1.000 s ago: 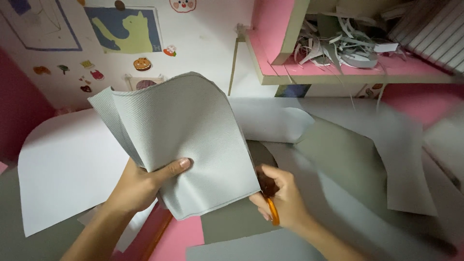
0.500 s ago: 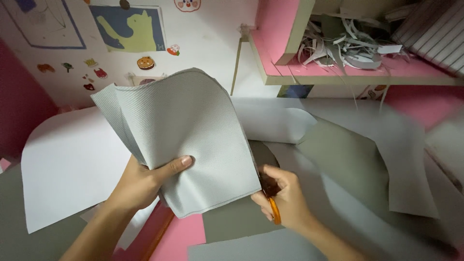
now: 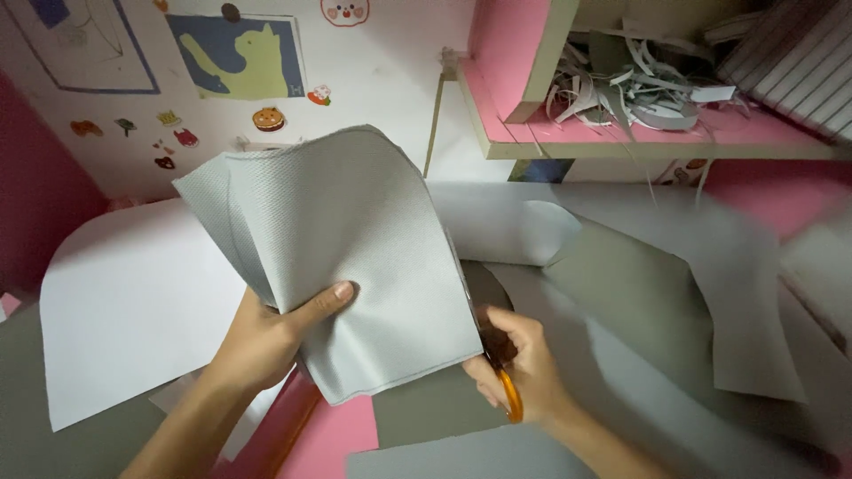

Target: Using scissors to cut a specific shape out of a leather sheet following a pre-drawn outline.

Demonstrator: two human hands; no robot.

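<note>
My left hand (image 3: 271, 341) pinches a stack of light grey textured sheets (image 3: 355, 248), thumb on top, and holds them raised and curved over the table. Orange-handled scissors (image 3: 504, 386) are gripped in my right hand (image 3: 524, 372), which sits at the sheets' right edge. The blades run up along that edge and are mostly hidden behind the sheets and my fingers.
Large white and grey sheets (image 3: 124, 310) cover the pink table (image 3: 328, 443). More grey sheets (image 3: 657, 293) lie to the right. A pink shelf (image 3: 621, 133) at the upper right holds a heap of grey offcut strips. The white wall behind carries a cat picture (image 3: 240, 55) and small stickers.
The view has shifted slightly. My hands, the grey sheets and the scissors keep almost the same pose, with the right hand a little higher along the sheets' edge.
</note>
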